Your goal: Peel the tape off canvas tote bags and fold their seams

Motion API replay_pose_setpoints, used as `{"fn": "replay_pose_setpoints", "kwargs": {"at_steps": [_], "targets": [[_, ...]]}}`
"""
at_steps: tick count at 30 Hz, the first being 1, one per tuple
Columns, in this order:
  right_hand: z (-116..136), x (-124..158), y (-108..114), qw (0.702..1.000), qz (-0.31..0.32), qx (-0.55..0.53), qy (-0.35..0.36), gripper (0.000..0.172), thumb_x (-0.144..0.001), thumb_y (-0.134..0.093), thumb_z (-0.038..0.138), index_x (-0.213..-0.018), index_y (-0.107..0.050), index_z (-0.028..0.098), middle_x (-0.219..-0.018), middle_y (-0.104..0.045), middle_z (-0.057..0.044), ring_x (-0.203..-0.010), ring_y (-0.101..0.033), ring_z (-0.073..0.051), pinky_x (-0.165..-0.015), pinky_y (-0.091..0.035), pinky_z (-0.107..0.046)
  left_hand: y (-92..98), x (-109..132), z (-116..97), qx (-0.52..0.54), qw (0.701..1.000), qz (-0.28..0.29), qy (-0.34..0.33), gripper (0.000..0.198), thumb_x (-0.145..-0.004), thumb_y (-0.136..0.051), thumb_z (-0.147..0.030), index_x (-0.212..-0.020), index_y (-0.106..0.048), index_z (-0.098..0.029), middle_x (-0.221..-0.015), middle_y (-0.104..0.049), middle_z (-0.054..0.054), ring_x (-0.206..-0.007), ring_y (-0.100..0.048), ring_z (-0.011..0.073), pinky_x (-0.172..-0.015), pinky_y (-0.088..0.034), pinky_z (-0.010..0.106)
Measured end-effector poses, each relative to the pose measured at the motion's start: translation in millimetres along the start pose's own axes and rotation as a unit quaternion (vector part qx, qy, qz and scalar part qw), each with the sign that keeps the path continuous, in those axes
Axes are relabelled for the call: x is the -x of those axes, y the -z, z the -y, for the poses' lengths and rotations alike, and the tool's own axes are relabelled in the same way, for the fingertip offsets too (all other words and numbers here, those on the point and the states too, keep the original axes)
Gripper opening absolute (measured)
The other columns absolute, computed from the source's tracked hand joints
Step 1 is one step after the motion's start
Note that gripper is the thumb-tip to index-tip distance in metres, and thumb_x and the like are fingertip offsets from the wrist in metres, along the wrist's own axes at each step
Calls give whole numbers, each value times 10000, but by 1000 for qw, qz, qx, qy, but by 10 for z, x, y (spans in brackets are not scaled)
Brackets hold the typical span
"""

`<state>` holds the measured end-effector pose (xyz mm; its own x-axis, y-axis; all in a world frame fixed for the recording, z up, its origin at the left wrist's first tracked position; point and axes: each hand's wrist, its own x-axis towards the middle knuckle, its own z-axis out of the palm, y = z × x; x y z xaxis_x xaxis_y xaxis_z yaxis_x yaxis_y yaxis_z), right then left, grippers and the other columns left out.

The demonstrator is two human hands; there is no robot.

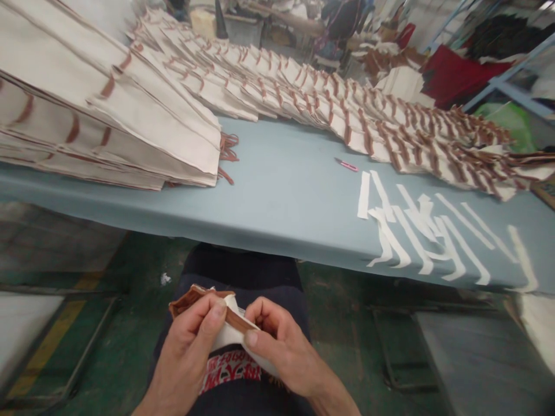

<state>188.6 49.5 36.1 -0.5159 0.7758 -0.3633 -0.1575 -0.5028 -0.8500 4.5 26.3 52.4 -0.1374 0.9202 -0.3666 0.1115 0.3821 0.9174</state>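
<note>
Over my lap, a small piece of cream fabric with a brown strip (239, 321) is stretched between both hands. My left hand (194, 338) pinches it between thumb and fingers, and a folded brown part shows above the knuckles. My right hand (281, 342) grips the strip's other end, thumb on top and fingers curled beneath. Much of the fabric is hidden by the hands. Beyond them, on the blue-covered table (277, 190), lie several white strips (416, 231), some hanging over the near edge.
A tall stack of cream panels (165, 133) with brown ties stands at the left. Overlapping cream and brown pieces (338, 110) run along the table's far side. A small pink-handled cutter (347, 165) lies near them. Stools (481, 358) stand below at either side.
</note>
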Motion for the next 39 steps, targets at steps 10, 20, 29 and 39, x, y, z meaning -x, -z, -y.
{"fn": "replay_pose_setpoints", "kwargs": {"at_steps": [10,20,29,39], "targets": [[35,39,-185,987,-89,131,19,189,-960,-739,331,-948,-575,238,-795,-553,52,-728,-500,-152,-696,-421,-274,251,-158,-67,-82,992,94,-30,454,-983,-713,-584,-731,-714,-208,-692,-631,-14,-650,-534,179,-618,-435,257],[-199,-47,-405,979,-110,168,24,122,-888,-674,252,-947,-567,243,-835,-586,30,-769,-542,-169,-730,-452,-292,200,-267,274,-6,997,46,-64,551,-1080,-555,-548,-634,-525,-226,-597,-462,-46,-554,-403,145,-554,-368,268],[-63,-174,-376,971,-133,199,-11,299,-946,-756,451,-869,-557,241,-710,-494,66,-665,-456,-144,-653,-376,-287,317,-217,114,-66,984,86,-143,525,-1133,-493,-408,-655,-563,-202,-628,-494,-38,-565,-468,129,-556,-369,252],[-106,-264,-337,991,-95,96,-11,662,-943,-734,842,-816,-445,259,-723,-414,78,-668,-353,-129,-620,-314,-286,148,-321,76,-1,994,80,-71,523,-1027,-531,-499,-623,-629,-181,-610,-549,-2,-565,-482,148,-523,-402,251]]}}
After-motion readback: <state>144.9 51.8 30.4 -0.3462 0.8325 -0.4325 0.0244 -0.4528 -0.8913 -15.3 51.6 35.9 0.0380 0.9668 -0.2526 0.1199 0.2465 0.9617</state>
